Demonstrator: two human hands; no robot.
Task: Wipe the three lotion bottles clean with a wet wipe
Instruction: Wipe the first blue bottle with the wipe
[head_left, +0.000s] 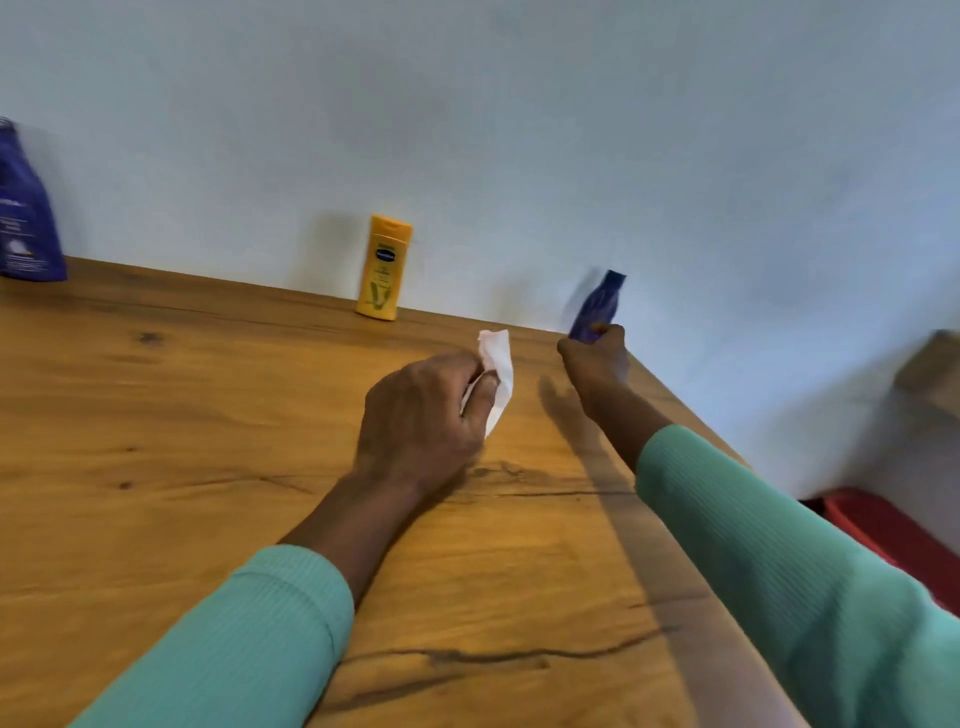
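- Hands first: the right hand (595, 358) is closed around the lower body of a small blue bottle (597, 306), which tilts to the right near the far right corner of the tabletop (156, 415); whether its base touches the wood cannot be told, since the hand hides it and the bottle is blurred.
- The left hand (423, 415) is closed on a crumpled white wet wipe (496, 379), held just above the wood, near the blue bottle but apart from it.
- A yellow bottle (383, 267) stands upright against the wall (519, 130), well left of the small blue one.
- A large blue bottle (26, 208) stands at the far left edge of view, partly cut off.
- Risk, as I judge it: the small bottle sits close to the tabletop's right edge, so a loose grip on wet plastic could let it slip off to the floor.
- A second risk: wiping only the exposed upper part would leave the gripped lower band dirty unless the grip shifts.
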